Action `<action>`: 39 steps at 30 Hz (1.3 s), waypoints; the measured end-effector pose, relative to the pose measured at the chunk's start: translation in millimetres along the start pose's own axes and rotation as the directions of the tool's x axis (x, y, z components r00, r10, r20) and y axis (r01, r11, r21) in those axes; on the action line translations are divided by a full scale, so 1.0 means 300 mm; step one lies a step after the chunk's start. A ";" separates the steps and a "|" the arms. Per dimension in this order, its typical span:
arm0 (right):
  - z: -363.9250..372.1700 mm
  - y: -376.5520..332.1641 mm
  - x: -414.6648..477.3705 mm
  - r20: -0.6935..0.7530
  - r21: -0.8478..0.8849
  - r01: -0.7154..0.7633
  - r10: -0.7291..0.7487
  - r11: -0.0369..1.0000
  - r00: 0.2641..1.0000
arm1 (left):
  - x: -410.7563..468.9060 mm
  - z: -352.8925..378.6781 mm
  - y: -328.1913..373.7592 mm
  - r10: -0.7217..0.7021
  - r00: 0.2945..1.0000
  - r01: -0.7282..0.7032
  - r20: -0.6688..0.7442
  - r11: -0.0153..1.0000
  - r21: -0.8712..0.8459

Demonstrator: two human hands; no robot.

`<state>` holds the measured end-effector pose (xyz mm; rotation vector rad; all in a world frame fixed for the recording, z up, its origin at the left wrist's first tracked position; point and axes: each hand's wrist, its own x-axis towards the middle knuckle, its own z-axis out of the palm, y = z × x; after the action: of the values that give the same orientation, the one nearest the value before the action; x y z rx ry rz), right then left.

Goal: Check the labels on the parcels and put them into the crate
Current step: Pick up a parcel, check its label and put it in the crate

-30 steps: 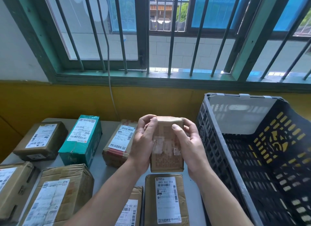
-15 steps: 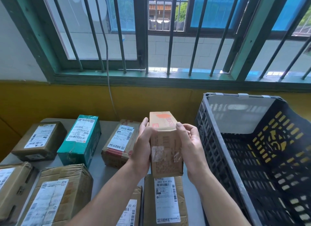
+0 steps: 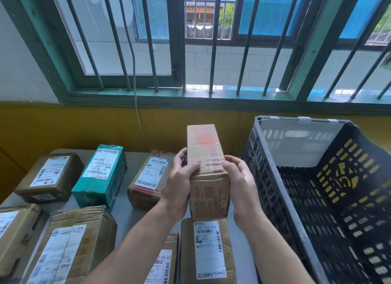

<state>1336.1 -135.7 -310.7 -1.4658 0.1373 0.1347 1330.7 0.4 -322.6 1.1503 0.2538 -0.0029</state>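
Note:
I hold a long brown cardboard parcel (image 3: 206,156) in the air over the table, its face with faded red print turned up towards me. My left hand (image 3: 181,182) grips its left side with the thumb laid on top. My right hand (image 3: 241,184) grips its right side the same way. No white label shows on the faces I see. The black slatted crate (image 3: 275,182) stands just to the right of my hands, tilted, with no parcel visible inside.
Several labelled parcels lie on the grey table (image 3: 124,201): a teal box (image 3: 101,175), a dark brown box (image 3: 49,175), a taped carton (image 3: 151,178), a parcel (image 3: 208,252) under my hands, larger cartons (image 3: 69,247) at front left. A barred window and yellow wall stand behind.
The parcel has been tipped back in my hands, so its long red-printed face now shows where a taped side faced me. My hands stayed in place.

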 end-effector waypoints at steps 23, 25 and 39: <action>-0.020 0.026 0.040 -0.057 -0.053 -0.020 0.017 0.998 0.998 | 0.002 0.000 -0.019 0.047 0.996 -0.039 -0.072 0.993 0.116; -0.022 0.031 0.042 -0.044 -0.046 -0.018 0.016 0.999 0.999 | 0.003 -0.001 -0.021 0.058 0.996 -0.049 -0.070 0.990 0.132; -0.030 0.057 0.065 -0.087 -0.143 0.023 -0.035 0.989 0.996 | 0.011 -0.001 -0.047 0.040 0.992 -0.015 -0.116 0.977 0.213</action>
<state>1352.4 -142.7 -331.8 -1.6157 0.1817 0.0562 1331.9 -4.7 -336.2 1.3681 0.3501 0.0651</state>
